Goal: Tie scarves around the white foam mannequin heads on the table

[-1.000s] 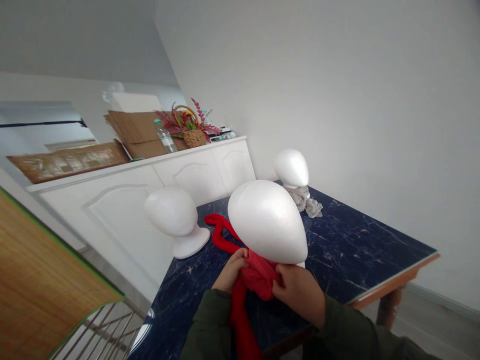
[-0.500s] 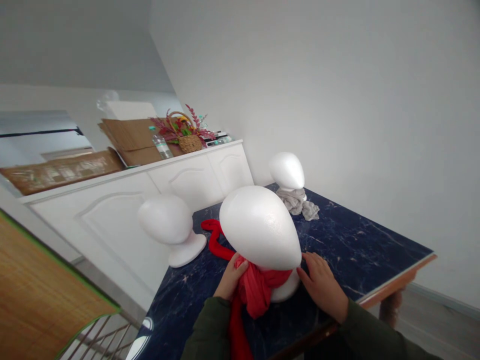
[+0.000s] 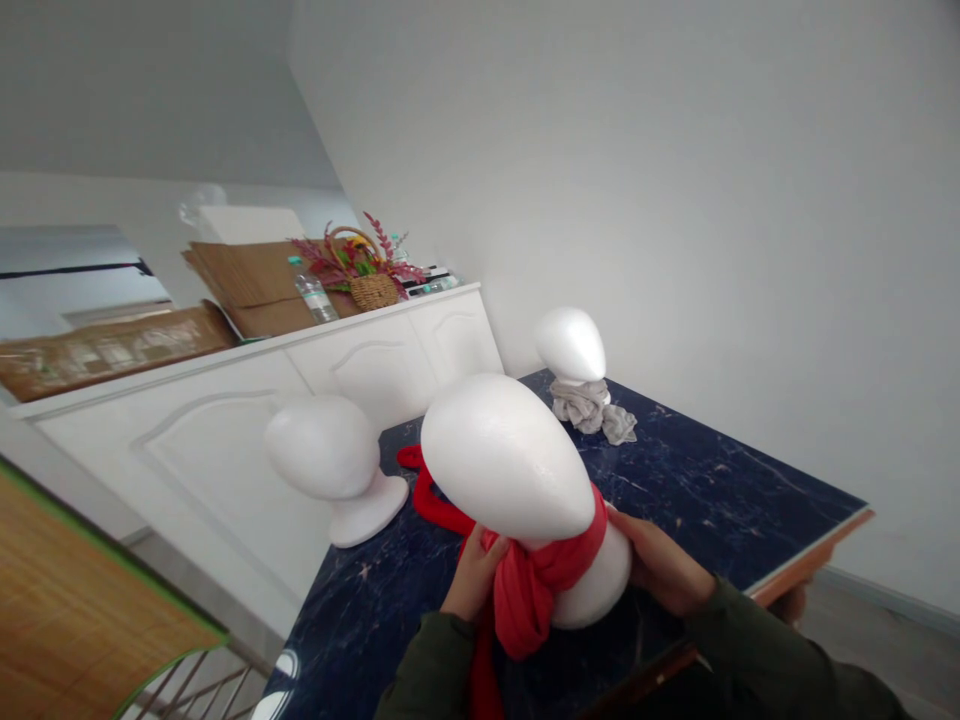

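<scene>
Red scarf (image 3: pixel 525 605) wraps beneath the white head (image 3: pixel 506 455), lower centre; the left hand (image 3: pixel 478 572) pinches it, likely keeping it snug; the right hand (image 3: pixel 664 562) rests against the base (image 3: pixel 596 598), perhaps steadying it, grip hidden. Farther back, right of centre, grey cloth (image 3: pixel 581 406) bunches below another head (image 3: pixel 571 345).

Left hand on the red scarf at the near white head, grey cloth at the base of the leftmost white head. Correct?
One error: the grey cloth is at the base of the far white head, not the leftmost white head. Head view shows it. The left hand is on the red scarf at the near white head.
</scene>
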The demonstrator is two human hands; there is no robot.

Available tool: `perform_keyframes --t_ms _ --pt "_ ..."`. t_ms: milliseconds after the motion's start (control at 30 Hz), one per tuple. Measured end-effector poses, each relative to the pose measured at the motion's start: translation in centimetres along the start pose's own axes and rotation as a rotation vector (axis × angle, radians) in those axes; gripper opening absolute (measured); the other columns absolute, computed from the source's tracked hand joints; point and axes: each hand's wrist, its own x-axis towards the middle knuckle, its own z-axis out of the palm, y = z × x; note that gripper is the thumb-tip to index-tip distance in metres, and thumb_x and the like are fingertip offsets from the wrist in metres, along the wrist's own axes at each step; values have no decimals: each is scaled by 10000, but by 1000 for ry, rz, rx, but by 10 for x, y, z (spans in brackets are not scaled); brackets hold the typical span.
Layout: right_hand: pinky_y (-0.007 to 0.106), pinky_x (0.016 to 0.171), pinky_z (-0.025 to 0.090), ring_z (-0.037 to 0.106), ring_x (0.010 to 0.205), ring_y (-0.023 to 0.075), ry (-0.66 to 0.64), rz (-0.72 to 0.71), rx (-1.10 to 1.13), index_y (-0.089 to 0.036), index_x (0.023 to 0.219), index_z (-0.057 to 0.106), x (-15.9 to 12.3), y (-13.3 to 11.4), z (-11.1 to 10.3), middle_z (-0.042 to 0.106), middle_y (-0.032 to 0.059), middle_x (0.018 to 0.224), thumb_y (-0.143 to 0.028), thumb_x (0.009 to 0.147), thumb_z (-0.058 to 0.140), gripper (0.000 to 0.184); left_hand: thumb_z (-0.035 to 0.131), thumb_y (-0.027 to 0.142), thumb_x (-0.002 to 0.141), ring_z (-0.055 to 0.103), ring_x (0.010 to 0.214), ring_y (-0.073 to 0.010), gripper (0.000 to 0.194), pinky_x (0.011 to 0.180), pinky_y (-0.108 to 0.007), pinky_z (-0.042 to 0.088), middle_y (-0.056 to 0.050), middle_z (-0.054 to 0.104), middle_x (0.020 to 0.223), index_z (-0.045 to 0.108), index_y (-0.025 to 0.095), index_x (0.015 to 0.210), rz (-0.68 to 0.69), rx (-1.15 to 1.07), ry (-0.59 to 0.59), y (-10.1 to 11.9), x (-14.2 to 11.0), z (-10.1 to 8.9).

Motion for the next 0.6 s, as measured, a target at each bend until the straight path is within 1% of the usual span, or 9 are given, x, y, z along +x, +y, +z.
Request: perform_keyframes --t_ms 67,133,200,300,367,433,533,600 --pt "346 674 490 606 770 209 -59 42 49 -135 1032 564 -1 -2 -5 651 98 875 -449 753 508 424 626 420 642 444 1138 -251 571 986 -375 312 -116 533 1192 510 136 1124 -2 -34 -18 -2 -1 3" --pt "334 682 491 609 768 203 -60 0 78 -138 1008 576 -1 -5 -13 658 89 851 -398 754 524 367 631 443 630 438 1143 -257 602 983 -373 316 -116 525 1201 502 143 1135 -5 -64 -14 -3 -1 4" --pt "317 680 494 610 763 194 -14 -61 87 -156 989 583 3 -14 -24 662 72 837 -337 759 523 299 617 456 643 440 1143 -253 625 977 -372 322 -123 498 1228 465 156 1170 -13 -106 -11 -2 0 2" --pt "290 653 498 610 734 174 123 -144 74 -189 960 583 14 -37 -47 662 43 819 -218 762 502 216 591 485 661 456 1128 -248 657 955 -370 336 -151 454 1262 408 168 1206 -53 -132 34 0 2 -2" --pt "276 627 500 607 704 163 235 -176 69 -187 919 584 28 -55 -67 659 42 787 -164 769 469 190 566 506 675 464 1118 -249 643 941 -369 340 -162 448 1262 408 173 1202 -83 -105 78 0 3 -3" --pt "272 609 500 601 680 158 340 -193 61 -172 870 577 46 -71 -90 650 55 752 -148 788 429 171 544 517 686 479 1099 -252 619 924 -378 347 -164 464 1246 421 178 1188 -110 -65 91 -1 4 -4" --pt "272 586 494 591 648 153 506 -263 -88 -158 802 556 75 -90 -123 630 69 704 -153 809 390 166 536 538 675 508 1056 -257 611 893 -391 364 -163 499 1207 444 175 1157 -130 -14 90 -5 6 -3" --pt "276 584 488 587 650 156 610 -335 -220 -151 773 549 94 -98 -137 619 73 679 -149 803 391 161 526 548 673 525 1029 -254 607 871 -391 377 -161 520 1179 452 172 1144 -129 12 104 -8 7 -3"
